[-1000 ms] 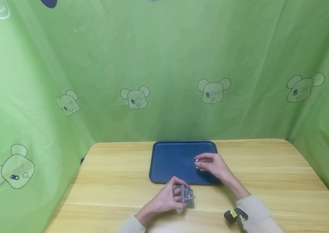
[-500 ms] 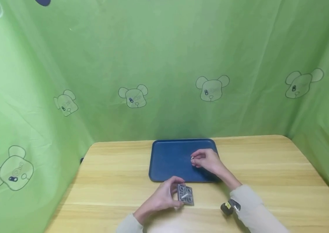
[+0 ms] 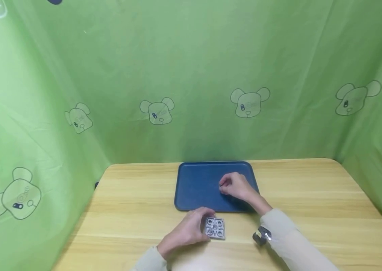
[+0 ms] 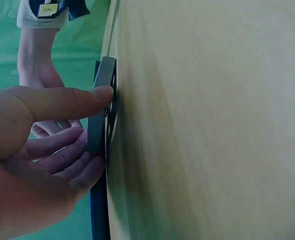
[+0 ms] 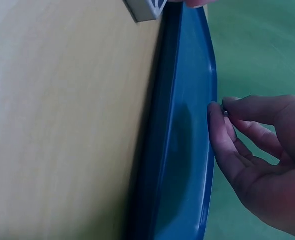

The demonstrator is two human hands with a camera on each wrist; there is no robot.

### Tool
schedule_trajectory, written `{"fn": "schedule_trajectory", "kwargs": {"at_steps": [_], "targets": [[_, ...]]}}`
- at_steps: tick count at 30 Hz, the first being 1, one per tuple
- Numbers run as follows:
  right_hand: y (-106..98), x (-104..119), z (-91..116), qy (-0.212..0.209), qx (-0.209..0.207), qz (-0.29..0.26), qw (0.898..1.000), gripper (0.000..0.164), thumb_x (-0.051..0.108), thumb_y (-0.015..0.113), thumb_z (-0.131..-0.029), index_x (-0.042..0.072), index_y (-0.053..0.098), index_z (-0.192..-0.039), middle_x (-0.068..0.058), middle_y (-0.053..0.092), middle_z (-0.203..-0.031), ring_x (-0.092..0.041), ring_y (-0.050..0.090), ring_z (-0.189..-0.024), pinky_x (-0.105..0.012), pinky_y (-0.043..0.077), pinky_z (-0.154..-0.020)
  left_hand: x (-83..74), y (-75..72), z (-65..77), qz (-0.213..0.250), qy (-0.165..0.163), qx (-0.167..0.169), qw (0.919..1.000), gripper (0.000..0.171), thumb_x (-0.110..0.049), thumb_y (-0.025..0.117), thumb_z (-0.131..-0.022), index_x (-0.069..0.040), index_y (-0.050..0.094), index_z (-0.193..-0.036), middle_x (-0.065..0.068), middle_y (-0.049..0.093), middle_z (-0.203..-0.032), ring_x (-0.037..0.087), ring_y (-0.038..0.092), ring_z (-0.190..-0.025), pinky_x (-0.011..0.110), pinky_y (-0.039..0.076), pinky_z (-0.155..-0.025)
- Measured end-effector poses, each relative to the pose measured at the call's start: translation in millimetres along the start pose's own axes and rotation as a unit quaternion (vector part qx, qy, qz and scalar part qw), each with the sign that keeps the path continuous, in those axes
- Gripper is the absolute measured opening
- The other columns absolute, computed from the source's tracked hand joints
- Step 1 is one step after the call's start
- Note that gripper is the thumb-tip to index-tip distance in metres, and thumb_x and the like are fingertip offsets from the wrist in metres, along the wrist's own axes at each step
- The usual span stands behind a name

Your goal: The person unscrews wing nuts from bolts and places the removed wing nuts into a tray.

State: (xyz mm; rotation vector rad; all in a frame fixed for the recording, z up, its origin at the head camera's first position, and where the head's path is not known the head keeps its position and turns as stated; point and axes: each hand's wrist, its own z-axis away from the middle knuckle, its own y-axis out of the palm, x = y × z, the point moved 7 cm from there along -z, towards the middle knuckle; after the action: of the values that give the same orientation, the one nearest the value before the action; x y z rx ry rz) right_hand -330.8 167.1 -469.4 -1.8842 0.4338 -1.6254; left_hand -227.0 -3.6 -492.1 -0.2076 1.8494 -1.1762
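My left hand point(image 3: 191, 227) grips a square grey metal-looking plate point(image 3: 215, 228) by its edges, thumb on one side and fingers on the other. The plate's patterned face, with raised rings and a short post in its middle, is turned up toward the head camera. In the left wrist view the plate point(image 4: 101, 107) shows edge-on. Over the blue tray point(image 3: 191, 188), my right hand point(image 3: 237, 185) pinches a tiny shiny piece between thumb and forefinger. That piece point(image 5: 226, 113) is mostly covered by the fingertips, and I cannot tell its kind.
The tray lies at the back of the light wooden table point(image 3: 137, 195). Green cloth point(image 3: 197, 75) printed with bear heads closes off the back and both sides. A black device with a yellow label point(image 3: 261, 235) is strapped at the right wrist.
The plate has tilted in my left hand, so its patterned face and post point more toward the head camera. My right hand has shifted slightly left over the tray, still pinching the tiny piece.
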Motion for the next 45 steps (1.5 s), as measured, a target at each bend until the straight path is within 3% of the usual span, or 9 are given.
{"fn": "schedule_trajectory", "kwargs": {"at_steps": [13, 19, 29, 36, 41, 45], "targets": [[16, 11, -8, -0.065, 0.022, 0.123, 0.990, 0.013, -0.005, 0.074, -0.074, 0.006, 0.072, -0.080, 0.002, 0.065, -0.070, -0.013, 0.058, -0.064, -0.029, 0.057, -0.059, -0.9, 6.3, -0.6, -0.005, -0.010, -0.011, 0.9999, 0.076, -0.006, 0.097, -0.059, -0.006, 0.065, -0.127, 0.000, 0.069, -0.122, 0.012, 0.063, -0.115, 0.028, 0.050, -0.109], [20, 15, -16, -0.074, 0.032, 0.158, 0.984, 0.014, -0.004, 0.074, -0.076, 0.010, 0.070, -0.076, 0.002, 0.064, -0.070, -0.015, 0.057, -0.064, -0.032, 0.056, -0.061, -2.7, 1.4, 0.2, 0.006, -0.018, -0.007, 0.9998, 0.077, -0.004, 0.095, -0.061, -0.006, 0.064, -0.131, 0.001, 0.068, -0.127, 0.015, 0.061, -0.120, 0.033, 0.048, -0.113], [28, 14, -23, -0.057, 0.050, 0.172, 0.982, 0.009, 0.000, 0.078, -0.082, 0.008, 0.074, -0.081, 0.001, 0.068, -0.076, -0.016, 0.062, -0.071, -0.037, 0.061, -0.069, 14.0, -23.1, 15.9, 0.063, -0.069, -0.037, 0.9949, 0.066, -0.004, 0.088, -0.072, -0.009, 0.063, -0.133, 0.001, 0.065, -0.131, 0.020, 0.058, -0.124, 0.038, 0.048, -0.113], [31, 14, -24, -0.054, 0.054, 0.169, 0.983, 0.006, 0.001, 0.079, -0.084, 0.007, 0.076, -0.084, -0.001, 0.071, -0.079, -0.017, 0.064, -0.073, -0.038, 0.062, -0.072, 30.5, -51.0, 30.5, 0.123, -0.090, -0.077, 0.9853, 0.054, -0.007, 0.079, -0.087, -0.002, 0.058, -0.136, 0.012, 0.065, -0.132, 0.027, 0.061, -0.122, 0.046, 0.051, -0.111], [29, 10, -22, -0.047, 0.054, 0.168, 0.983, 0.006, 0.002, 0.079, -0.084, 0.006, 0.076, -0.086, -0.002, 0.071, -0.082, -0.018, 0.065, -0.076, -0.039, 0.063, -0.075, 42.9, -72.2, 40.4, 0.124, -0.087, -0.115, 0.9817, 0.051, -0.011, 0.073, -0.094, 0.001, 0.055, -0.139, 0.016, 0.060, -0.138, 0.032, 0.056, -0.129, 0.050, 0.049, -0.112], [29, 7, -18, -0.048, 0.056, 0.156, 0.985, 0.005, 0.002, 0.078, -0.085, 0.006, 0.076, -0.088, -0.003, 0.071, -0.082, -0.018, 0.066, -0.076, -0.039, 0.063, -0.075, 53.7, -86.9, 47.5, 0.097, -0.093, -0.141, 0.9809, 0.048, -0.016, 0.070, -0.098, 0.002, 0.055, -0.140, 0.017, 0.059, -0.140, 0.035, 0.055, -0.131, 0.053, 0.049, -0.112]]}}
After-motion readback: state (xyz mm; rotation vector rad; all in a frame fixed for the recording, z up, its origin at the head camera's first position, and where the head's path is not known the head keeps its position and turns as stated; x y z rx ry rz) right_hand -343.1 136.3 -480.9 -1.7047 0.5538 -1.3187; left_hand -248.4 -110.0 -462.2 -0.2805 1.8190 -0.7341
